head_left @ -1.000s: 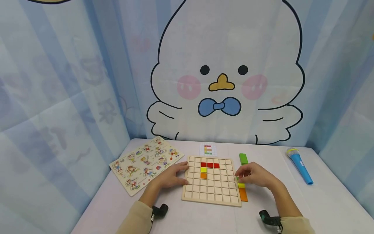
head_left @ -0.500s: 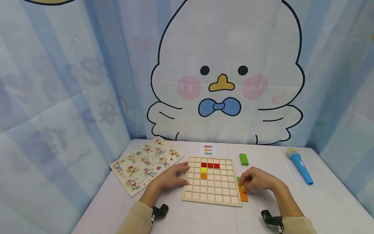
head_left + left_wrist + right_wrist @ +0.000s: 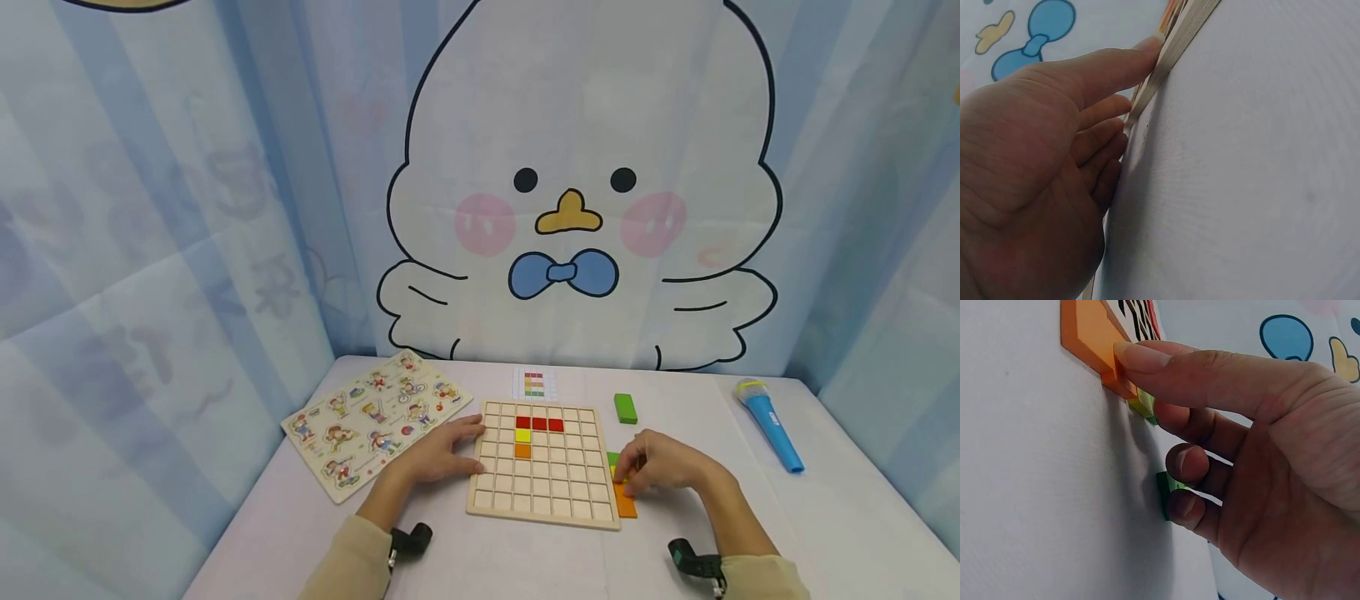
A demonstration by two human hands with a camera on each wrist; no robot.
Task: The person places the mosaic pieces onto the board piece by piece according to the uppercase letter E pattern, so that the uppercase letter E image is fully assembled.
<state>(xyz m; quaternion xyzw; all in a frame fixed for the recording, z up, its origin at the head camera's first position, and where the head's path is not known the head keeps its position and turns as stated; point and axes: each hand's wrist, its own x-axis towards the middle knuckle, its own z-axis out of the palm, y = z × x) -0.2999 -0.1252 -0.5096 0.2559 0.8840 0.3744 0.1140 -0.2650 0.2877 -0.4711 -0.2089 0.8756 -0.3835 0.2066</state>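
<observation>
A wooden grid board lies in front of me, with red tiles, one yellow tile and one orange tile set in its cells. My left hand touches the board's left edge, its fingers fairly straight. Along the right edge lie green, yellow and orange blocks. My right hand is over this row. In the right wrist view, thumb and forefinger pinch a small orange block, beside a larger orange piece. The forefinger's tip is partly hidden.
A separate green block lies beyond my right hand. At the back stands or lies a small pattern card. A picture puzzle board is on the left, a blue toy microphone on the right. A curtain hangs behind the table.
My right hand has moved back towards me along the row of blocks, from the green to the orange, uncovering the separate green block. The left hand stays at the board's edge.
</observation>
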